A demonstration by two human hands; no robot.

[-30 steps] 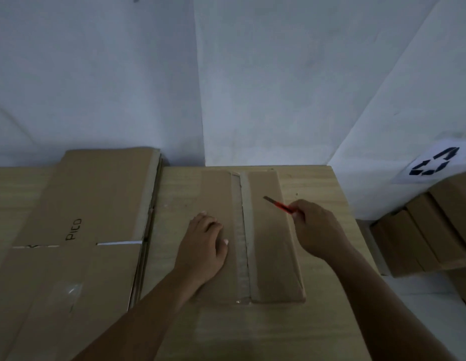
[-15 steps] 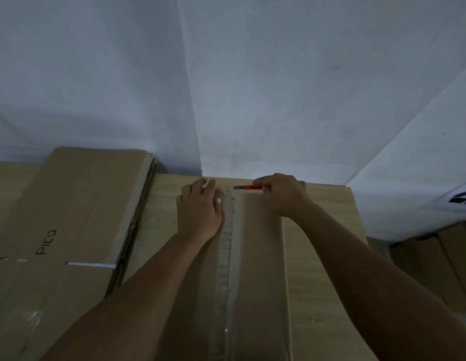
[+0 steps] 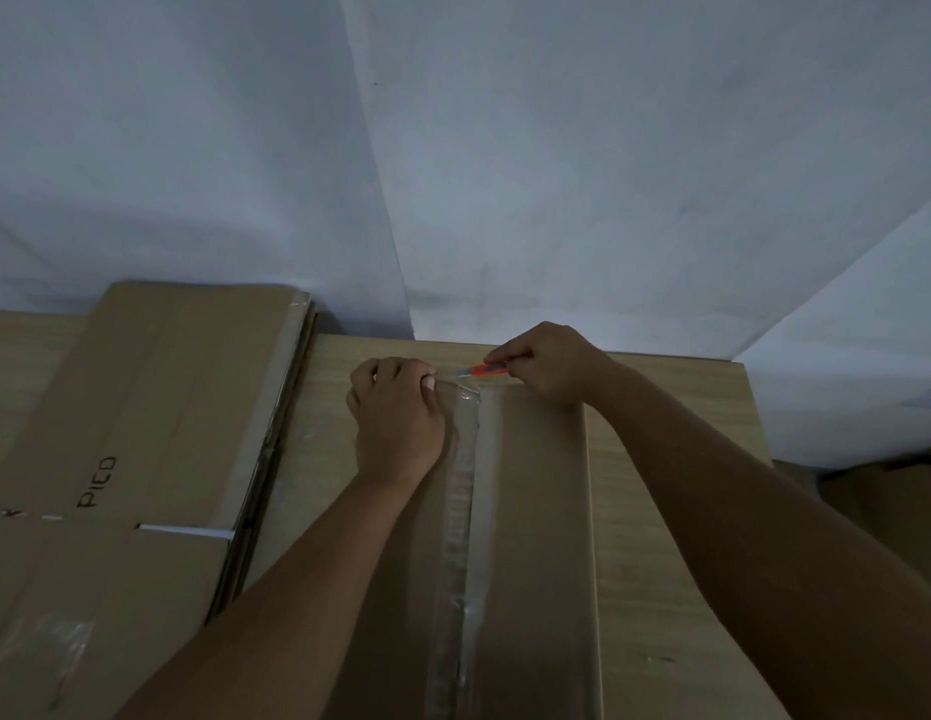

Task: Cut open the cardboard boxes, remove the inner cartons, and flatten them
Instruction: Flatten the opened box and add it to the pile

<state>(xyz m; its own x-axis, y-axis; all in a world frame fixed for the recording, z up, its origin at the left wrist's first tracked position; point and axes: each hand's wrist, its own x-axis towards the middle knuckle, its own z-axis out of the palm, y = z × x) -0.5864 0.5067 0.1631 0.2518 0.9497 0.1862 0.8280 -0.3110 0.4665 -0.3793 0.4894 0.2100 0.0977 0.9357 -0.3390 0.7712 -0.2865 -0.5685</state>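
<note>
A long brown cardboard box (image 3: 536,511) lies on the wooden table (image 3: 671,511), with a strip of clear tape (image 3: 460,511) along its middle seam. My right hand (image 3: 549,363) grips a red utility knife (image 3: 486,370) at the box's far end, blade pointing left at the tape's end. My left hand (image 3: 395,418) rests on the box just left of the seam, fingers curled over the far edge near the tape's loose end.
A stack of flattened cardboard (image 3: 141,433) marked "PIED" covers the left part of the table. White walls stand close behind. More brown boxes (image 3: 889,491) sit low at the right, beyond the table's edge.
Both hands slid from mid-box to its far end. The knife now points left at the tape's end, and my left fingers have curled over the far edge.
</note>
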